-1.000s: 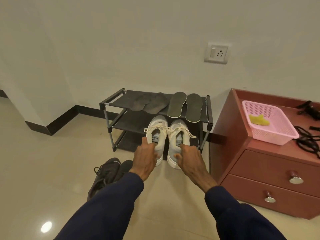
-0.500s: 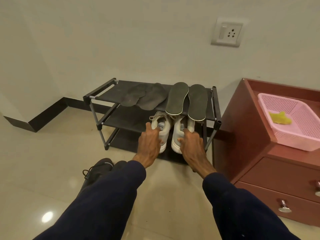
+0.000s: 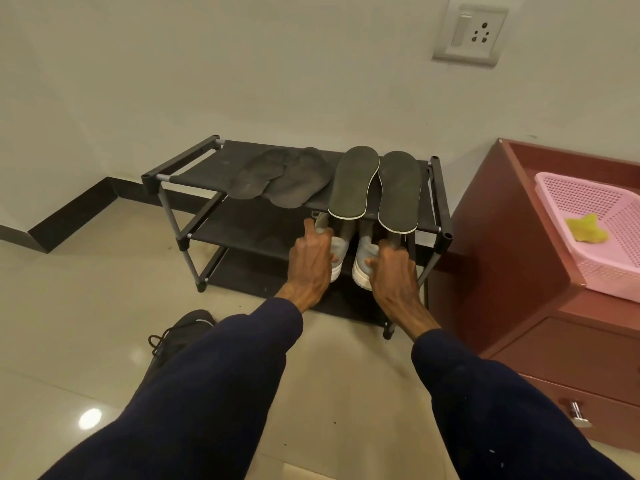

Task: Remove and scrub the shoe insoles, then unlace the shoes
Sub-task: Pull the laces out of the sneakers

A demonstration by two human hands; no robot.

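White shoes (image 3: 362, 268) are seen on the middle tier of the shoe rack (image 3: 440, 199), heels outward, side by side.

And the grip?

One heel is clasped by the left hand (image 3: 311, 265), fingers curled over its top. The other is grasped by the right hand (image 3: 394, 271), thumb pressed to the sole edge.

Are the laces shown?

They are hidden under the top tier, so it cannot be told. Up there four insoles (image 3: 353, 181) are laid flat, two overhanging the front edge. Black shoes (image 3: 180, 336) are spotted on the floor (image 3: 86, 306).
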